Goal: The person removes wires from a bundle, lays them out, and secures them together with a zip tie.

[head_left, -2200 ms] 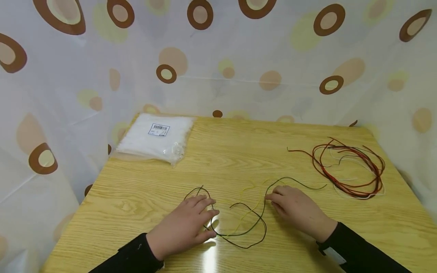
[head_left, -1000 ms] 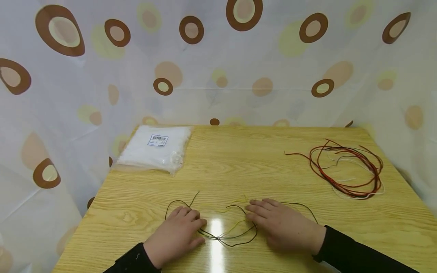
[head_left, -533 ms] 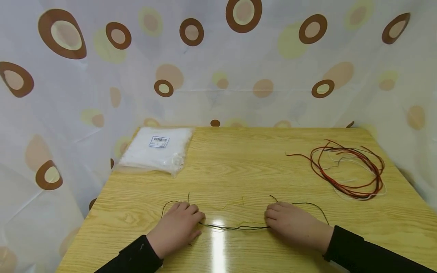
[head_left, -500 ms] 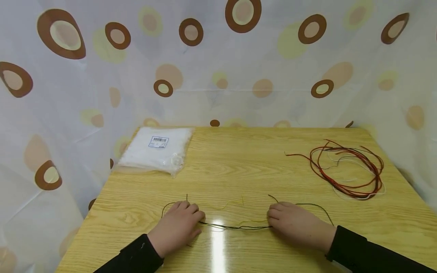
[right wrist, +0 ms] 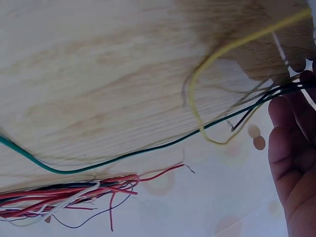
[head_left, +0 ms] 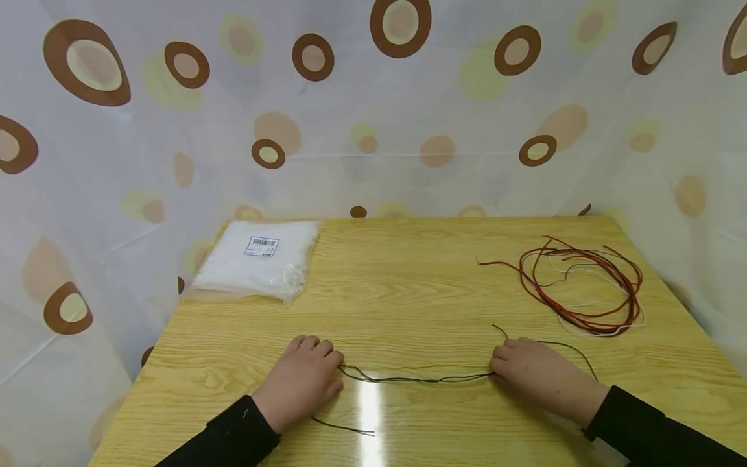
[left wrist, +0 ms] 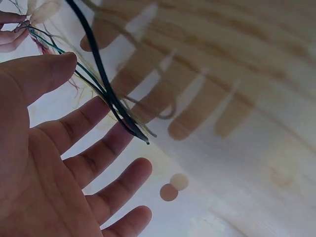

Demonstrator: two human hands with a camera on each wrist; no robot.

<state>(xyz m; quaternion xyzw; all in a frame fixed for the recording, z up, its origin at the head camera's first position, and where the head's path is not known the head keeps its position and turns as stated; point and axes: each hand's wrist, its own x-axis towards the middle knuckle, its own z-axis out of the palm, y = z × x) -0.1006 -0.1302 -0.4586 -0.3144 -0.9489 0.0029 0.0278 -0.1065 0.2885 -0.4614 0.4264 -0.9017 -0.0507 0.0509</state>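
Observation:
Thin dark green, black and yellow electrical wires stretch between both hands, low over the table. My left hand is at their left end. In the left wrist view its fingers are fairly straight, the wires crossing the index and middle fingertips; the thumb stands apart from them. My right hand pinches the bundle at the right end, where loose ends come out behind it. The right wrist view shows the green wire and a yellow loop at these fingers, which are partly cut off by the frame.
A coil of red, black and white wires lies at the table's right. At the back left rests a clear bag of white material with a barcode label. A patterned curtain borders the back and sides. One wire tail lies near the front.
The tangled wires have been drawn together into a nearly straight bundle. My right hand has moved right and taken hold of them; my left hand has shifted slightly left. The head view has tilted.

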